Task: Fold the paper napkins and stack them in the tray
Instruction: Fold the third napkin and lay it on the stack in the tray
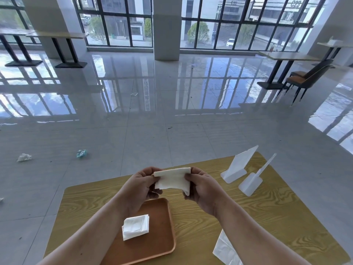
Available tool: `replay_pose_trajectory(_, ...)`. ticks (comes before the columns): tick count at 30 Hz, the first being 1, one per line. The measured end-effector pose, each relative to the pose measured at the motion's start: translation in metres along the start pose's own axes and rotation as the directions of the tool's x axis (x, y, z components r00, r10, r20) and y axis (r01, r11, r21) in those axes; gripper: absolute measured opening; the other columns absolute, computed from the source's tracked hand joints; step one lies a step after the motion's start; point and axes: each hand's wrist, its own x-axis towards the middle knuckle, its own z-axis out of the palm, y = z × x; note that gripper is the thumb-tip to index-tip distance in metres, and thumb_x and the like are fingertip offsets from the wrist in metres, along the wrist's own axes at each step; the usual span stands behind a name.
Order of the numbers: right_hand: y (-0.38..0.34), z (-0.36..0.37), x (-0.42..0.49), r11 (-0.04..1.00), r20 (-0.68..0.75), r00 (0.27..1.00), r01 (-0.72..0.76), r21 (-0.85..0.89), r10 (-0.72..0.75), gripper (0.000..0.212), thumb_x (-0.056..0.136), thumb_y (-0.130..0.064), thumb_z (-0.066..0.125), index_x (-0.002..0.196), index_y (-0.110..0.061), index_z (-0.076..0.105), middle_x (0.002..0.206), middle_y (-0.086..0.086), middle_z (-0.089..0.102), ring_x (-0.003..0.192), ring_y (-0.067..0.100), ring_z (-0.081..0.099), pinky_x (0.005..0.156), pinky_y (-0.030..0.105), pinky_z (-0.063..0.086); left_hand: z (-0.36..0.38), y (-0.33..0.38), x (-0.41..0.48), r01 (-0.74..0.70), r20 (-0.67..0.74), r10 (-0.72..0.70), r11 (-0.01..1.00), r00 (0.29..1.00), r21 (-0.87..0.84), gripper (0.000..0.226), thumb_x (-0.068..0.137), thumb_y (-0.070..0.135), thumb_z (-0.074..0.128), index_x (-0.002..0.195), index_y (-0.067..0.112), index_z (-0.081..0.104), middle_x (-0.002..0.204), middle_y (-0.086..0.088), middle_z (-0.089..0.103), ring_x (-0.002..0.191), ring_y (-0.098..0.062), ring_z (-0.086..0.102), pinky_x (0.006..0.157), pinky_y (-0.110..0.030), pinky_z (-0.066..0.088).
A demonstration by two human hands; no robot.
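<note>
I hold a white paper napkin (172, 179), partly folded, in the air above the table's far half. My left hand (140, 185) pinches its left edge and my right hand (203, 187) pinches its right edge. Below, an orange-brown tray (162, 243) lies on the wooden table, partly hidden by my left forearm. A small stack of folded white napkins (135, 226) rests in the tray. An unfolded white napkin (225, 251) lies flat on the table near the front edge, under my right forearm.
Two clear plastic sign stands (238, 167) (253, 180) stand at the table's far right. The yellow wood-grain table (257, 213) ends just beyond my hands. Crumpled scraps (24, 157) (81, 153) lie on the tiled floor at left. A chair (305, 81) stands far right.
</note>
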Motion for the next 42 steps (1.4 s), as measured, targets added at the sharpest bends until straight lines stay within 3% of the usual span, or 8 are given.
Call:
replay_pose_trajectory(5,0.001,0.007,-0.002,1.000,-0.012,1.000,0.009,-0.009,-0.009,0.036,0.102,0.000,0.045,0.096,-0.012,0.078,0.099,0.021,0.068,0.063,0.027,0.062,0.059,0.037,0.052,-0.008,-0.003,-0.003,0.006,0.010,-0.006,0.998,1.000,0.062,0.045,0.100,0.002,0.042,0.089,0.017,0.082,0.087,-0.013,0.077,0.069,-0.024,0.072,0.061,-0.031,0.060)
replay_pose_trajectory(12,0.015,0.015,0.005,0.999,-0.014,0.999,-0.042,-0.031,0.041,0.028,0.097,-0.023,0.055,0.108,-0.006,0.074,0.108,0.019,0.069,0.085,0.029,0.069,0.058,0.035,0.052,-0.022,-0.014,-0.003,-0.023,-0.054,0.037,0.974,0.998,0.226,0.039,0.080,0.050,0.068,0.094,0.018,0.083,0.085,-0.003,0.080,0.076,-0.016,0.074,0.066,-0.029,0.059)
replay_pose_trajectory(15,0.021,0.020,0.007,0.984,-0.004,1.000,-0.024,-0.175,0.024,0.029,0.094,-0.001,0.061,0.119,-0.013,0.068,0.111,0.014,0.070,0.076,0.019,0.070,0.054,0.030,0.054,-0.025,-0.019,-0.004,-0.058,-0.079,0.079,0.969,0.994,0.239,0.007,0.081,0.022,0.081,0.088,0.020,0.083,0.081,-0.001,0.076,0.069,-0.012,0.070,0.059,-0.025,0.057)
replay_pose_trajectory(19,0.026,0.027,0.008,0.981,-0.001,1.000,-0.001,-0.193,0.001,0.041,0.096,0.006,0.059,0.127,-0.021,0.062,0.110,0.012,0.071,0.073,0.014,0.071,0.054,0.027,0.054,-0.029,-0.026,-0.002,-0.058,-0.113,0.087,0.969,0.990,0.239,0.035,0.089,-0.012,0.071,0.109,0.018,0.073,0.093,-0.014,0.074,0.073,-0.019,0.072,0.061,-0.033,0.060)
replay_pose_trajectory(25,0.031,0.033,0.015,0.985,-0.088,0.996,-0.020,-0.170,0.005,0.031,0.096,-0.001,0.066,0.124,-0.015,0.066,0.108,0.013,0.072,0.085,0.019,0.070,0.059,0.028,0.054,-0.039,-0.035,0.005,-0.072,-0.189,0.125,0.962,0.974,0.264,0.042,0.086,-0.009,0.078,0.118,0.018,0.069,0.100,-0.016,0.075,0.074,-0.012,0.075,0.060,-0.024,0.059)
replay_pose_trajectory(29,0.040,0.033,0.022,0.973,-0.148,0.986,-0.102,-0.207,0.072,0.015,0.099,-0.011,0.067,0.112,-0.004,0.072,0.091,0.010,0.073,0.072,0.020,0.065,0.059,0.030,0.054,-0.051,-0.040,0.008,-0.038,-0.242,0.095,0.972,0.966,0.231,0.032,0.086,-0.001,0.083,0.111,0.014,0.073,0.097,-0.015,0.078,0.082,-0.021,0.075,0.070,-0.035,0.063)
replay_pose_trajectory(35,0.070,0.041,0.043,0.974,-0.178,0.975,-0.160,-0.163,0.130,0.014,0.103,-0.015,0.064,0.110,-0.009,0.074,0.087,0.008,0.071,0.060,0.015,0.061,0.055,0.030,0.055,-0.080,-0.064,0.008,0.111,-0.288,-0.024,0.950,0.957,0.290,0.017,0.091,0.021,0.082,0.090,0.004,0.078,0.069,-0.008,0.073,0.059,-0.020,0.061,0.058,-0.032,0.051)
replay_pose_trajectory(42,0.140,0.050,0.078,0.885,-0.231,0.951,-0.281,-0.372,0.205,0.009,0.099,-0.008,0.065,0.096,-0.009,0.073,0.071,0.004,0.074,0.055,0.015,0.068,0.053,0.029,0.057,-0.127,-0.124,0.006,0.255,-0.408,-0.096,0.900,0.908,0.355,0.014,0.095,0.020,0.077,0.085,0.010,0.078,0.062,0.002,0.071,0.053,-0.012,0.063,0.055,-0.029,0.051)
